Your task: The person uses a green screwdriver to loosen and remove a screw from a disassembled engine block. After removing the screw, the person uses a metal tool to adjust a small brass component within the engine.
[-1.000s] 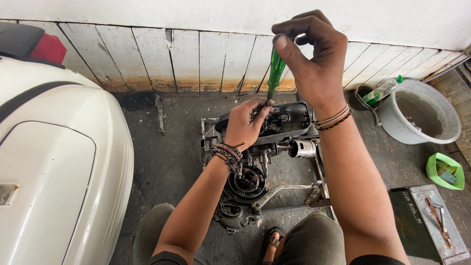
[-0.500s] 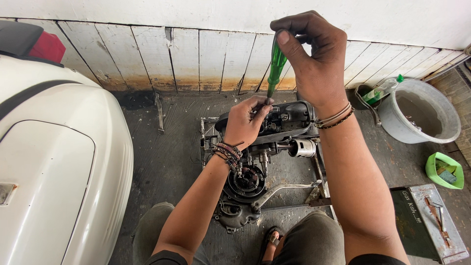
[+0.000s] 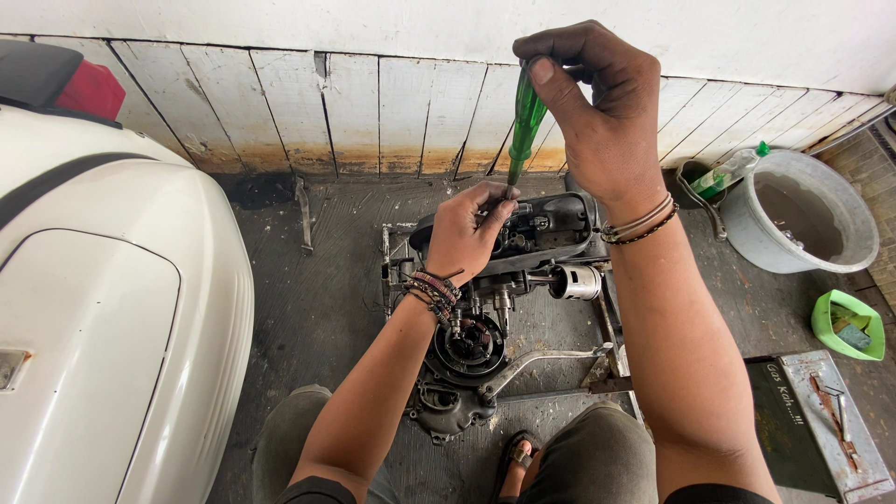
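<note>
Grey concrete floor point(image 3: 327, 308), whitewashed plank wall point(image 3: 280, 103) behind. Dismantled engine point(image 3: 495, 308) on floor between knees. Right hand point(image 3: 597, 112) closed around green-handled screwdriver point(image 3: 525, 121), held upright. Left hand point(image 3: 467, 231) pinches shaft low, near engine casing, steadying tip. Judgement: keep driver square to fastener, press down firmly, turn slowly to avoid slipping. Grey bucket point(image 3: 803, 215) well right.

Even soft daylight, sharp focus, wide-angle edge bowing

A repair workshop: stripped engine point(image 3: 495, 308), metal toolbox point(image 3: 821, 420), grimy plank floor point(image 3: 317, 299).
</note>
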